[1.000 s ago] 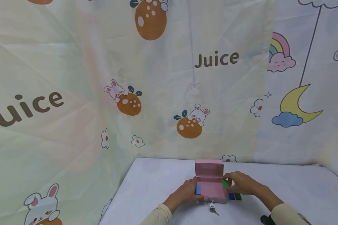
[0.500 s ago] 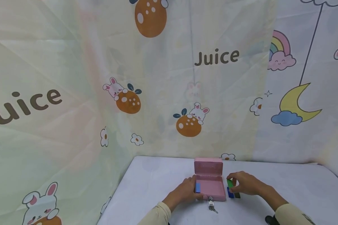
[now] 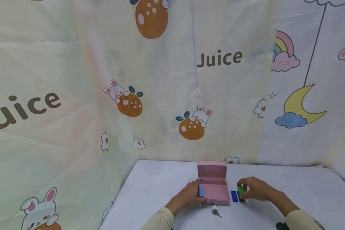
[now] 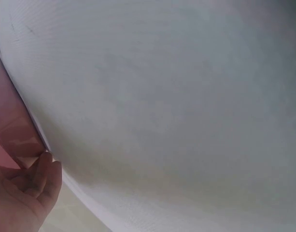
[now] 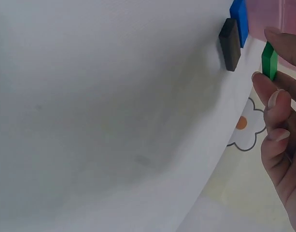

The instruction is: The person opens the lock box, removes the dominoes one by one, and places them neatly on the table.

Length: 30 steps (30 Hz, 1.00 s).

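Observation:
On the table stands a pink metal box (image 3: 215, 192) with its lid (image 3: 212, 171) raised. A light blue block (image 3: 201, 191) lies inside, along the left wall. My left hand (image 3: 188, 195) grips the box's left side; in the left wrist view its fingers (image 4: 51, 181) touch the box edge. Between thumb and fingertips my right hand (image 3: 257, 189) pinches a green block (image 5: 270, 60), held above the table right of the box. Below it are a dark blue block (image 3: 234, 196) and a dark brown block (image 5: 230, 44), side by side and slightly apart.
A small padlock with keys (image 3: 216, 210) hangs at the box's front. The white-covered table (image 3: 166, 179) ends at a printed curtain (image 3: 161, 64) behind and on the left. A black object (image 3: 281, 226) shows beside my right sleeve.
My right hand has moved right, away from the box wall, with the green block pinched in it. The dark blue block has come into fuller view. My left hand stays on the box.

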### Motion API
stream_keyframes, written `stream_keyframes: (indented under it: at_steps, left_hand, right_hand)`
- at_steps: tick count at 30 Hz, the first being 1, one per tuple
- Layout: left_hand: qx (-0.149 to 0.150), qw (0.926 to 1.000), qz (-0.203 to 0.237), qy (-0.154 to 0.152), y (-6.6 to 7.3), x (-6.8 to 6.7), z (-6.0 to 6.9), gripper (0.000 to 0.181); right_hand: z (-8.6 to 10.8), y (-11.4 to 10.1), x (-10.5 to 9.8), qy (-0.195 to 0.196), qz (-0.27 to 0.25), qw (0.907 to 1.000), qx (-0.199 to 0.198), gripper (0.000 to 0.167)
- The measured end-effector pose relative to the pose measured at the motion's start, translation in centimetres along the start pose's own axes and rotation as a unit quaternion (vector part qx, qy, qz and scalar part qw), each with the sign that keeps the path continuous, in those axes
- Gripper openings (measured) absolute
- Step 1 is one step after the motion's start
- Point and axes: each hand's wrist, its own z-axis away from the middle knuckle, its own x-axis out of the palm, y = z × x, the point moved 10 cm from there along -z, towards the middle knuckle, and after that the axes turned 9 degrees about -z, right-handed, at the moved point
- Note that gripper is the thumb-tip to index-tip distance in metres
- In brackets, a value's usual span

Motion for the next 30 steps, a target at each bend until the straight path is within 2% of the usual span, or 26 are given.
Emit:
stream_keyframes:
  at_steps: [10, 30]
  left_hand:
    - [-0.002, 1.0, 0.001, -0.001, -0.1, 0.1, 0.0, 0.092]
    - [0.001, 1.0, -0.004, -0.005, 0.2, -0.2, 0.3, 0.089]
  right_hand:
    - [0.2, 1.8, 0.2, -0.008, -0.008, 0.9998, 0.016, 0.041]
    - [0.5, 3.1, 0.8, -0.02, 0.003, 0.9995, 0.022, 0.044]
